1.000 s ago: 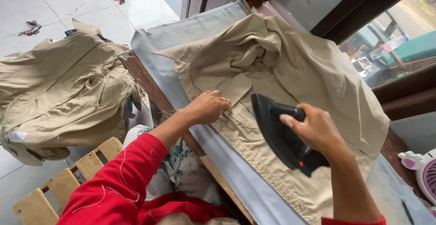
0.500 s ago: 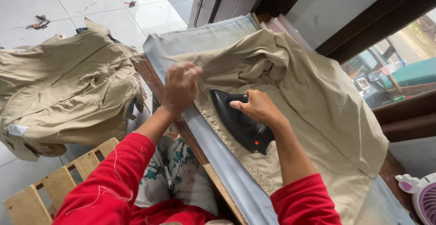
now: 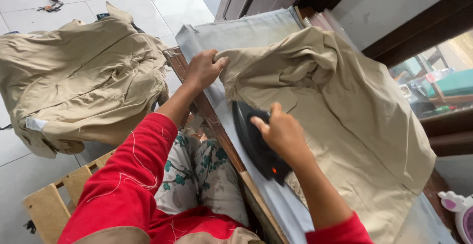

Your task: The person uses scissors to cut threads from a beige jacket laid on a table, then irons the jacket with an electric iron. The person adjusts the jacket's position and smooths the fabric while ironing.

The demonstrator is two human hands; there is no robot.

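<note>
At the grey-covered tabletop [image 3: 256, 32], the right hand [image 3: 282, 133] closes its grip on a black iron [image 3: 251, 143] pointing toward eleven o'clock; the left hand [image 3: 203, 69] pinches the khaki garment [image 3: 345, 121] edge, just beyond the iron's tip.

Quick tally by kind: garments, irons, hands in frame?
Khaki cloth garments: 2, one under the iron on the grey padded board, one heaped over the floor to the left
Black electric iron: 1
Hands: 2, left hand gripping the garment's edge, right hand on the iron
Total: 5
</note>
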